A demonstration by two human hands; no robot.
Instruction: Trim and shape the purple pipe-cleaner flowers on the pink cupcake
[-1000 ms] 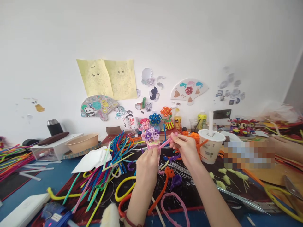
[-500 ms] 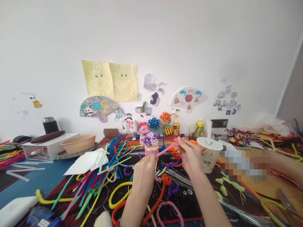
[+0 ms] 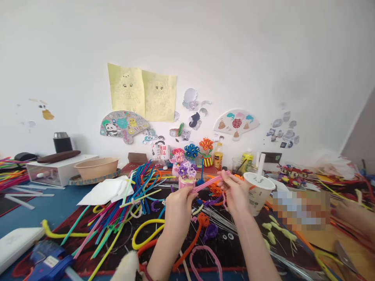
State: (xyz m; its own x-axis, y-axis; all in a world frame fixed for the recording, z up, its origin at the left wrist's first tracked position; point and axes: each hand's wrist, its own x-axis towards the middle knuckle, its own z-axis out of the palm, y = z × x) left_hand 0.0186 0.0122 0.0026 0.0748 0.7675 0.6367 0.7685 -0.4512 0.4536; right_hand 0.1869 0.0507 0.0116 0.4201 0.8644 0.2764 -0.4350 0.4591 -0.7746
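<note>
Between my two hands stretches a pink pipe cleaner (image 3: pixel 207 182), apparently doubled into several strands. My left hand (image 3: pixel 178 205) pinches its left end, just in front of a pink pot (image 3: pixel 186 182) with purple and white pipe-cleaner flowers (image 3: pixel 187 169). With thumb and fingers, my right hand (image 3: pixel 235 192) grips the other end, close to a paper drink cup (image 3: pixel 259 191). A thin pink piece dangles beside the right palm. On the dark mat below lie an orange pipe-cleaner piece (image 3: pixel 203 219) and a pink loop (image 3: pixel 205 253).
Loose coloured pipe cleaners (image 3: pixel 114 218) and white tissues (image 3: pixel 101 192) spread at left. A blue glue gun (image 3: pixel 49 259) sits at front left. Scissors (image 3: pixel 345 255) lie at right, near another person's hand (image 3: pixel 351 214). Behind stand blue flowers (image 3: pixel 191 151) and a juice bottle (image 3: pixel 217 155).
The view has shifted a little. My left hand has turned and moved slightly left, and the pink strands between my hands look more spread. Both hands keep their grip.
</note>
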